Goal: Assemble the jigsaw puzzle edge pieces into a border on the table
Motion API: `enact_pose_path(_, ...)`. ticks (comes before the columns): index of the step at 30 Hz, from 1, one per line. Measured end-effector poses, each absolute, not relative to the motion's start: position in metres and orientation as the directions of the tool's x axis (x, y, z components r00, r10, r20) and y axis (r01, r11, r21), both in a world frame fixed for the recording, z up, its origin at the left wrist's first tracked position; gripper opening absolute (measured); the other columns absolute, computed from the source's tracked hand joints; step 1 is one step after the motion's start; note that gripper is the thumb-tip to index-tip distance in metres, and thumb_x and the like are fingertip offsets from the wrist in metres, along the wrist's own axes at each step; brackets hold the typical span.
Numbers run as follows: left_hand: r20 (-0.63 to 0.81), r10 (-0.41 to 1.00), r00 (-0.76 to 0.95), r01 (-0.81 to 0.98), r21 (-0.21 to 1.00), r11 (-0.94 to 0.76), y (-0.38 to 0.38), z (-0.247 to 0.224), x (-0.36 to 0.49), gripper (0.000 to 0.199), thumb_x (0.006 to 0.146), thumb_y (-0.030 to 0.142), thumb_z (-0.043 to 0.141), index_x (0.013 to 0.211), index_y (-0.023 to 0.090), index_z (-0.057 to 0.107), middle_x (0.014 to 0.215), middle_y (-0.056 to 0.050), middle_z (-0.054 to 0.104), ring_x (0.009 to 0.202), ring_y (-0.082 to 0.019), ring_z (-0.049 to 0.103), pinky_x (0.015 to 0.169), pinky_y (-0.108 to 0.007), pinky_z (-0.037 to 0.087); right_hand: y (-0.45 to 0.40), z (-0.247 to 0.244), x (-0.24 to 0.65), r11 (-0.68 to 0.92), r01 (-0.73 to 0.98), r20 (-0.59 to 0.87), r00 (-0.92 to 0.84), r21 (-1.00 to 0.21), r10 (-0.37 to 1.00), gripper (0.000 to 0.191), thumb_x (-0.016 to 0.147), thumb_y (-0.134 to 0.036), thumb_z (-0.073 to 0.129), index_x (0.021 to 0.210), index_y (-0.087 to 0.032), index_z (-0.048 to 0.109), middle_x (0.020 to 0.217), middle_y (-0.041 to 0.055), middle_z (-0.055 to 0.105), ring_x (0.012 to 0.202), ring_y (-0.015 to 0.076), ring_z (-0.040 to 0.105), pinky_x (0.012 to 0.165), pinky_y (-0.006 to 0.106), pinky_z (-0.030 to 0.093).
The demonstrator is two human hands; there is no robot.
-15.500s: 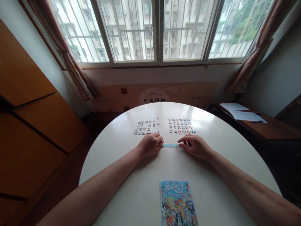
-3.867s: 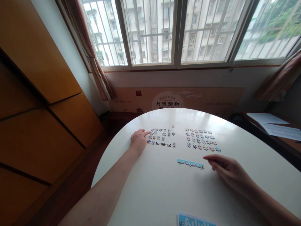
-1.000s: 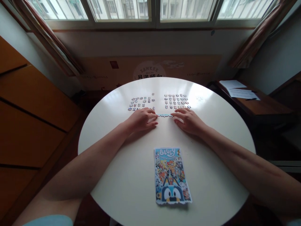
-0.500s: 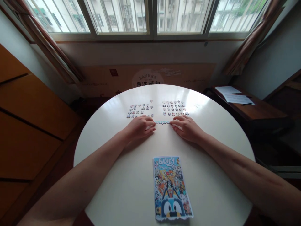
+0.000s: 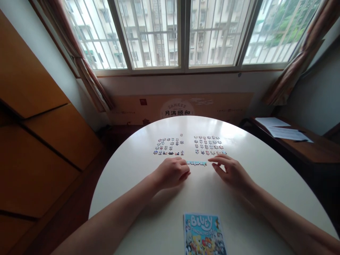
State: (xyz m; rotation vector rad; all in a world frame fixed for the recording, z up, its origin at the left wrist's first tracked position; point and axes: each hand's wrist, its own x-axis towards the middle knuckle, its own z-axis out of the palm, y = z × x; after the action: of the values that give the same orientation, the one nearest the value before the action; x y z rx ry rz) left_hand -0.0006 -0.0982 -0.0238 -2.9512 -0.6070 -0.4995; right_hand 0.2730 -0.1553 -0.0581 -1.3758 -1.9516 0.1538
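Note:
A narrow blue strip of joined jigsaw pieces (image 5: 197,163) lies flat on the white round table (image 5: 170,202). My left hand (image 5: 174,172) is closed at the strip's left end, its curled fingers covering that end. Just off the right end is my right hand (image 5: 230,170), thumb and fingers apart with nothing between them. Beyond my hands, loose jigsaw pieces are laid out in two groups, a left group (image 5: 170,143) and a right group (image 5: 206,142) in rows. Nearer to me is a colourful "Bluey" picture sheet (image 5: 203,230), cut off by the lower frame edge.
To the right, a dark wooden side table (image 5: 289,140) carries white papers (image 5: 285,132) and a pen. An orange-brown cabinet (image 5: 47,156) stands at the left. A printed board (image 5: 207,106) leans below the barred window, with curtains at both sides.
My right hand has come off the strip's right end and spread its fingers. My left hand stays at the left end, more curled. The view has tilted upward, shifting everything down.

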Motion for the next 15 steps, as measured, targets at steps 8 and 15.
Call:
enact_pose_path(8, 0.193, 0.407, 0.893, 0.401, 0.071, -0.913, -0.1005, -0.0285, -0.0004, 0.028, 0.08, 0.021, 0.058, 0.053, 0.018, 0.052, 0.056, 0.0, 0.057, 0.05, -0.013, 0.049, 0.05, -0.027, 0.035, -0.1544, -0.0602, 0.2746, 0.321, 0.811, 0.359, -0.148, -0.489, 0.921, 0.027, 0.093, -0.027, 0.052, 0.109, -0.025, 0.073, 0.099, 0.0059, 0.07, 0.063, 0.0153, 0.064, 0.061, 0.032, 0.053)
enact_pose_path(15, 0.171, 0.44, 0.881, 0.421, 0.14, -0.896, -0.0973, -0.0292, -0.0011, 0.028, 0.077, 0.022, 0.061, 0.052, 0.019, 0.049, 0.055, 0.0, 0.056, 0.048, -0.012, 0.045, 0.049, -0.028, 0.034, -0.1566, -0.0631, 0.269, 0.305, 0.843, 0.308, -0.176, -0.443, 0.935, 0.027, 0.096, -0.03, 0.049, 0.112, -0.028, 0.071, 0.093, 0.0042, 0.067, 0.061, 0.0149, 0.062, 0.059, 0.03, 0.051)
